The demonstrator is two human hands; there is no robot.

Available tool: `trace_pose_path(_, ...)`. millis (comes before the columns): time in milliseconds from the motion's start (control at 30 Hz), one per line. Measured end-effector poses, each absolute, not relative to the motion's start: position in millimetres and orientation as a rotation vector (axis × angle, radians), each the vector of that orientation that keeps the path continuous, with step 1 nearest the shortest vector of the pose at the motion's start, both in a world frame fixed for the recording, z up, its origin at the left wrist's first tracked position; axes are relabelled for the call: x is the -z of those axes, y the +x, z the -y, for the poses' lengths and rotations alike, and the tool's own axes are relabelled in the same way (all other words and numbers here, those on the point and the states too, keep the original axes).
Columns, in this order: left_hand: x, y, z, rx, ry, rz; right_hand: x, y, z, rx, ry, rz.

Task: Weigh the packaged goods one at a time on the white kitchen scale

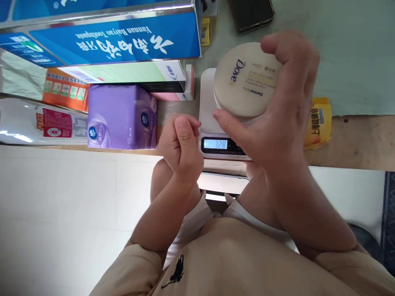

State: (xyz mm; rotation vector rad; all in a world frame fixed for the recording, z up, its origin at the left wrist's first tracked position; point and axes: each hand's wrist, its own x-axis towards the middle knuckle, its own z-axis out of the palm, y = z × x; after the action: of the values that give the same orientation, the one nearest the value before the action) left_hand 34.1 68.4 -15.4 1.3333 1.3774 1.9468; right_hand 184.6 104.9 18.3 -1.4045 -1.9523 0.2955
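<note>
A round, cream-coloured Dove jar is over the white digital scale, whose display reads 328. Around the jar's right side curves my right hand, thumb and fingertips at its rim. Its other fingers are partly hidden. I cannot tell whether the jar rests its full weight on the scale. My left hand is curled closed at the scale's left edge, thumb pressed over the fingers, with nothing visible in it.
Left of the scale are a purple tissue pack, a large blue toothpaste box, stacked slim boxes, an orange pack and a white bottle. A yellow packet lies right; a dark phone-like object lies behind.
</note>
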Motion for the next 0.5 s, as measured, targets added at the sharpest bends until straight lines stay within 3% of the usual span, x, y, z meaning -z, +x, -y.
trace_pose_path(233,23,37,-69,-1.992,1.372,-1.284,-25,183,-103,-0.263,-1.587,1.930)
trace_pose_path(500,25,48,-70,-2.074,1.476,-1.220,-39,202,-98,-0.201,-1.463,1.836)
